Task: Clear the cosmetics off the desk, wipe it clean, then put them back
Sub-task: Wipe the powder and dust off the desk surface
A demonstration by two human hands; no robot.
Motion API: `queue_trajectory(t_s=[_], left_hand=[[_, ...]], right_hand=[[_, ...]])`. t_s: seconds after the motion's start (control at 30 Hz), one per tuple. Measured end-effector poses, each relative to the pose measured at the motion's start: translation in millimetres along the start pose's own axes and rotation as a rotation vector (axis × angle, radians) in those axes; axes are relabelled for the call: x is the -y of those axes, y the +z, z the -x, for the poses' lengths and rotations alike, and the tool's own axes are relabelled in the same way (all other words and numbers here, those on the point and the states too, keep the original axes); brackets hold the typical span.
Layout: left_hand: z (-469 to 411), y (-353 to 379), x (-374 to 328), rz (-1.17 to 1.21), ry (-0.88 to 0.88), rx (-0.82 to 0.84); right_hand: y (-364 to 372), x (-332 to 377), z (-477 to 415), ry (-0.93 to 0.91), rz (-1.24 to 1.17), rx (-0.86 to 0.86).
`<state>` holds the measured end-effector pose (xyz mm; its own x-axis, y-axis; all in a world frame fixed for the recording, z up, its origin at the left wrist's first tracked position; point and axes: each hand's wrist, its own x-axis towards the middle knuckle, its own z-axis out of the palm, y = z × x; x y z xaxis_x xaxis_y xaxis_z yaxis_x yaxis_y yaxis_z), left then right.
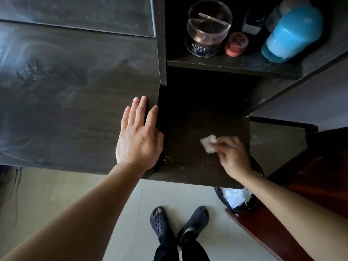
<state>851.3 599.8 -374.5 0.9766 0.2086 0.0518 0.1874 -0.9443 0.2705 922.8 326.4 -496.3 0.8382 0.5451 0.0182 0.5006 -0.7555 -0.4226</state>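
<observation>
Fingers [140, 110] of the left hand [138, 140] lie straight and slightly spread, flat on the dark, wood-grained tabletop [75, 110], whose matt board shows pale smears. The forefinger sits at the board's right edge. At 3 o'clock from it, the right hand [232, 155] pinches a crumpled white wipe [208, 143] against a lower, darker board, its fingers [220, 146] curled round the soft wad. Pale specks [169, 159] dot that board near the left wrist. The cosmetics stand at 1 o'clock on a dusty dark shelf [226, 65]: a clear round holder [207, 31] with an inner divider, a small red jar [236, 44] just beside it, and a bottle [290, 34] with a glossy blue domed cap. At 5 o'clock a black mesh bin [254, 204] holding white paper is partly hidden by the board's corner. At 6 o'clock, dark perforated clogs [160, 223] stand on pale floor [131, 204].
</observation>
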Motion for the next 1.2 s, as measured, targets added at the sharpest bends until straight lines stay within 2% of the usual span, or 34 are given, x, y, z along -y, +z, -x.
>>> queue_trajectory(t_s=[0.03, 0.1, 0.17, 0.23, 0.3, 0.37, 0.4, 0.47, 0.53, 0.57, 0.6, 0.67, 0.77, 0.8, 0.9, 1.03, 1.1, 1.2], left_hand=[[0, 0, 1, -0.003, 0.001, -0.002], [-1, 2, 2, -0.005, 0.006, -0.001], [0, 4, 3, 0.0, 0.01, 0.004], [1, 5, 4, 0.01, 0.013, 0.004], [0, 5, 5, 0.009, 0.017, -0.007], [0, 6, 4, 0.013, 0.024, -0.011], [1, 6, 4, 0.02, 0.029, -0.012], [1, 6, 4, 0.036, 0.031, -0.027], [1, 7, 5, 0.061, 0.024, -0.049], [1, 7, 5, 0.085, 0.02, -0.064], [2, 7, 6, 0.112, 0.021, -0.073], [11, 5, 13, 0.134, 0.046, -0.063], [34, -7, 45, 0.076, 0.029, -0.078], [43, -12, 57, 0.057, -0.006, -0.089], [60, -24, 79, 0.008, -0.074, -0.139], [60, -20, 84, -0.04, -0.067, -0.145], [61, -18, 85, -0.053, -0.074, -0.129], [65, -18, 85, -0.069, -0.078, -0.103]], right_hand=[[-8, -12, -3, 0.12, 0.072, -0.093], [-11, -7, 2, 0.327, 0.046, -0.195], [11, 34, 19, 0.437, -0.077, -0.162], [40, 87, 47, 0.341, -0.166, -0.061], [56, 116, 75, 0.151, -0.222, 0.057], [48, 100, 83, 0.075, -0.248, 0.115], [39, 84, 80, 0.107, -0.229, 0.092], [17, 49, 73, 0.285, -0.146, -0.044], [0, 21, 68, 0.575, -0.092, -0.188], [-1, 19, 66, 0.698, -0.06, -0.233], [3, 26, 66, 0.743, -0.038, -0.246], [21, 62, 65, 0.618, -0.059, -0.179], [46, 114, 57, 0.195, -0.18, 0.072], [46, 120, 43, 0.136, -0.216, 0.102], [41, 104, -19, 0.221, -0.151, 0.038], [48, 99, -90, 0.34, -0.09, -0.031], [60, 127, -80, 0.25, -0.099, 0.058], [73, 146, -9, 0.08, -0.119, 0.252]])
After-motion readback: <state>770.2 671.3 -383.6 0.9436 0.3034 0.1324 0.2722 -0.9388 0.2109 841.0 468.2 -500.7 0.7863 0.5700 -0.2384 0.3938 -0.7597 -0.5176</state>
